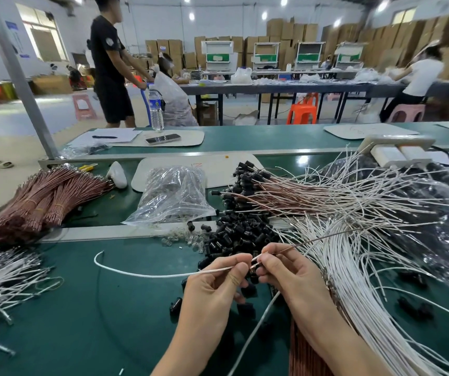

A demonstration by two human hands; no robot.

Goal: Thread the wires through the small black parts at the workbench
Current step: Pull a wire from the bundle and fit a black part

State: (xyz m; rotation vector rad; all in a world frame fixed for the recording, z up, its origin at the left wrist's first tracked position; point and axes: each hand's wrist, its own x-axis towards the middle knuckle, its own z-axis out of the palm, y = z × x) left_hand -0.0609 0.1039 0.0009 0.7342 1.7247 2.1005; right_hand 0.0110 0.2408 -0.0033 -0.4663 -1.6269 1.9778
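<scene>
Currently, L hand fingers curled, thumb & forefinger pinching white wire; R hand likewise pinching thin brown wire. Wire ends meet betw. fingertips, just over black parts pile on green bench.

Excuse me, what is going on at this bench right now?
A person is assembling wires at a green workbench. The left hand pinches a white wire, the right hand pinches a thin brown wire, and their ends meet between the fingers, over a pile of small black parts. Wires already fitted with black parts lie behind.
</scene>
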